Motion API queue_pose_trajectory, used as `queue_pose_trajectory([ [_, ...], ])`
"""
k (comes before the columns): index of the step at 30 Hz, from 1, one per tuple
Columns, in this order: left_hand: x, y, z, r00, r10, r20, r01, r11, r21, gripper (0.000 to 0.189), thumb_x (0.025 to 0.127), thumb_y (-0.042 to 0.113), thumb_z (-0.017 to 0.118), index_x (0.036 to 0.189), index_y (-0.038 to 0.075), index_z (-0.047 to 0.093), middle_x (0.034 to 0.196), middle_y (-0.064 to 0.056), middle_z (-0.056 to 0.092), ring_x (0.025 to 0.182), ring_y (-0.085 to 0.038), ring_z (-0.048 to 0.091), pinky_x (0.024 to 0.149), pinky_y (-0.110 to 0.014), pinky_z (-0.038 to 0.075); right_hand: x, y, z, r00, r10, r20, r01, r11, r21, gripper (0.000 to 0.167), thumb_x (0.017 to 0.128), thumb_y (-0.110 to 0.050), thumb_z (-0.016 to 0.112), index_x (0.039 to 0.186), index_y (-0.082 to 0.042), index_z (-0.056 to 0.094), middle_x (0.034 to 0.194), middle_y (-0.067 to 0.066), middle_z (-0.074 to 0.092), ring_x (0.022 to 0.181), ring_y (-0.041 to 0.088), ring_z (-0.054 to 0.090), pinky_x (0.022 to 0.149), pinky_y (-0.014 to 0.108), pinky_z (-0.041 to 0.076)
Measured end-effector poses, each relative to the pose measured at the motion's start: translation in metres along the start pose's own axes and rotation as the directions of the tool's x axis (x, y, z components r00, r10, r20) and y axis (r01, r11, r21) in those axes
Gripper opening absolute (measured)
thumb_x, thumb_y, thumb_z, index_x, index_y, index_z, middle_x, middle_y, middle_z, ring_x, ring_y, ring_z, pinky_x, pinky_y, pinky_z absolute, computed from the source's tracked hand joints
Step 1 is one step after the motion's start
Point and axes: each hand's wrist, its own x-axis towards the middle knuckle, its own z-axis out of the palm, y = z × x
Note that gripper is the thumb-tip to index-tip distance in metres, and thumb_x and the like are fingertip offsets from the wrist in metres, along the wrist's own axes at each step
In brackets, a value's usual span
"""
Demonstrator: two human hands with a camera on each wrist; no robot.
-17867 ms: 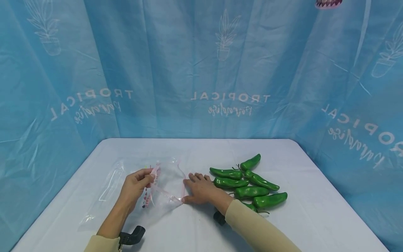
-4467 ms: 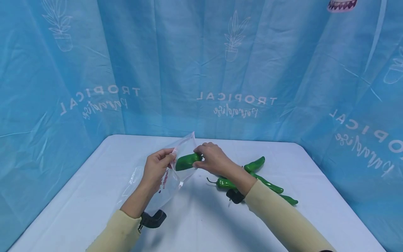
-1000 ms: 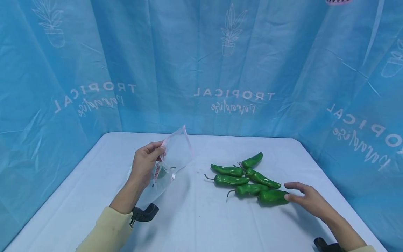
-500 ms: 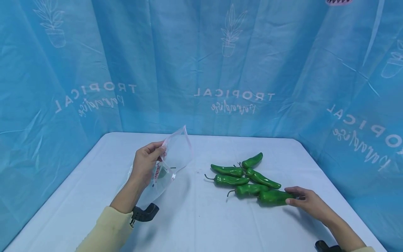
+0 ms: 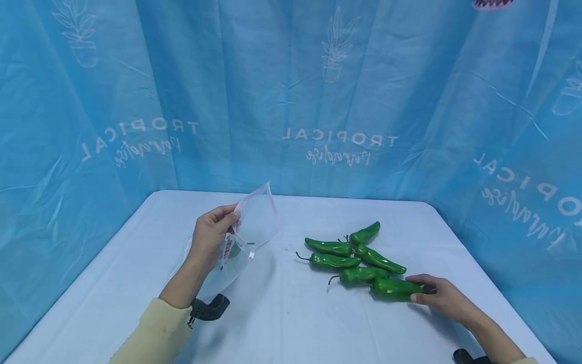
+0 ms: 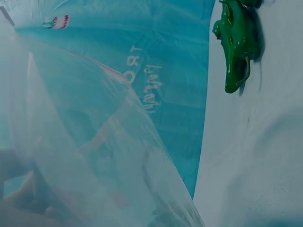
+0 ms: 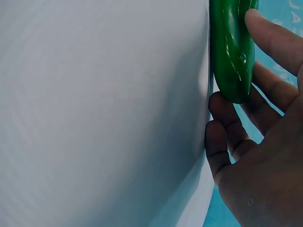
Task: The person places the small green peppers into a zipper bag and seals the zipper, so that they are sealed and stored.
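Note:
My left hand (image 5: 210,235) pinches the rim of a clear zip bag (image 5: 260,217) with a pink edge, its mouth held apart and facing right. Through the plastic a green pepper (image 5: 234,249) shows inside, its stem near the opening. In the left wrist view the bag (image 6: 104,142) fills the left side and veils the fingers. On the right, my right hand (image 5: 443,297) grips the end of a glossy green pepper (image 5: 392,289) at the front of the group. The right wrist view has the thumb on one side of this pepper (image 7: 232,52) and fingers on the other.
Several more green peppers lie together beyond the gripped one, among them a pepper with a curled stem (image 5: 361,274) touching it and a small pepper (image 5: 366,233) at the back. A white cloth covers the table (image 5: 313,323). A blue printed curtain (image 5: 291,91) encloses its far sides.
Long before, the bag lay flatter at left; later my right hand put a pepper into its mouth. Since then that hand has moved right and closed round the front pepper, whose end has shifted slightly.

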Motion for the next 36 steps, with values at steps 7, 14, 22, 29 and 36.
queue_pose_trajectory([
  [7,-0.001,0.001,-0.001,1.000,-0.006,-0.001,0.006,1.000,0.006,0.034,0.092,0.028,0.060,0.119,0.007,0.062,0.080,0.010,0.061,0.075,-0.010,0.055,0.081,-0.031,0.042,0.002,0.004,0.003,1.000,0.010,-0.005,-0.010,1.000,0.010,0.063,0.078,-0.041,0.072,0.130,-0.012,0.056,0.132,0.017,0.053,0.112,0.026,0.054,0.087,0.044,0.049],
  [14,-0.003,0.001,-0.001,1.000,-0.022,-0.005,0.022,1.000,-0.002,0.034,0.092,0.028,0.060,0.119,0.007,0.062,0.080,0.011,0.062,0.076,-0.010,0.056,0.082,-0.032,0.041,0.003,0.005,0.004,1.000,0.014,-0.008,-0.014,1.000,0.016,0.056,0.078,-0.036,0.073,0.126,-0.011,0.059,0.123,0.009,0.059,0.104,0.020,0.053,0.082,0.035,0.047],
  [22,-0.003,0.002,-0.001,1.000,-0.023,-0.009,0.023,1.000,0.005,0.033,0.093,0.026,0.059,0.119,0.007,0.062,0.082,0.010,0.062,0.076,-0.010,0.057,0.081,-0.030,0.043,0.002,0.003,0.005,1.000,0.026,-0.013,-0.026,0.999,0.024,0.054,0.077,-0.038,0.073,0.123,-0.011,0.061,0.116,0.006,0.061,0.097,0.017,0.053,0.077,0.030,0.044],
  [29,-0.002,0.002,-0.001,1.000,-0.017,-0.019,0.017,1.000,0.013,0.033,0.093,0.025,0.059,0.119,0.007,0.063,0.096,-0.005,0.065,0.076,-0.010,0.057,0.080,-0.030,0.043,0.000,0.000,0.003,0.999,-0.012,-0.036,0.013,1.000,0.026,0.054,0.077,-0.040,0.072,0.123,-0.013,0.061,0.117,0.006,0.061,0.097,0.017,0.053,0.078,0.030,0.044],
  [36,-0.002,0.000,-0.001,1.000,0.003,-0.019,-0.002,1.000,0.008,0.032,0.092,0.024,0.059,0.119,0.006,0.063,0.096,-0.007,0.065,0.075,-0.010,0.056,0.080,-0.031,0.042,-0.003,-0.014,0.003,0.994,-0.094,-0.054,0.097,0.994,0.058,0.053,0.080,-0.040,0.070,0.123,-0.011,0.060,0.124,0.011,0.059,0.103,0.017,0.054,0.078,0.027,0.048],
])
